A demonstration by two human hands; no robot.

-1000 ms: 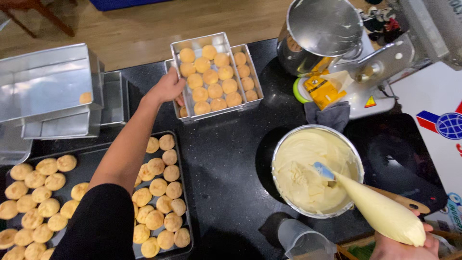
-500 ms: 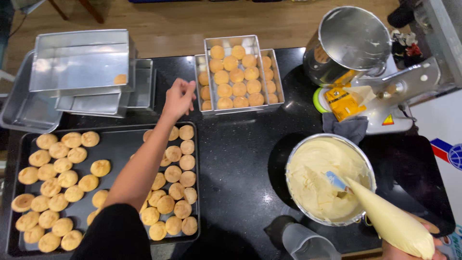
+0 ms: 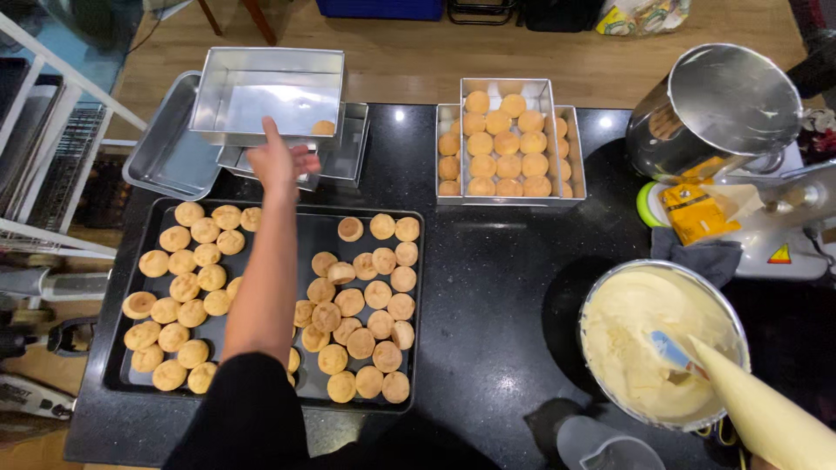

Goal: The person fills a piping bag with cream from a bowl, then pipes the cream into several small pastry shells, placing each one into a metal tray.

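Square silver tin (image 3: 261,87) under open left hand (image 3: 277,162)

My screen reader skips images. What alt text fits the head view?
A left hand reaches toward stacked metal pans above a black tray of round pastries. A cream-filled bowl and a piping bag sit at right.

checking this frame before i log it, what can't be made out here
Head view:
- Right hand: cut off by the bottom edge; only the piping bag shows.
- Buns under the left forearm on the black tray: hidden.
- Lower metal tins: insides hidden by the top tin and the left hand.
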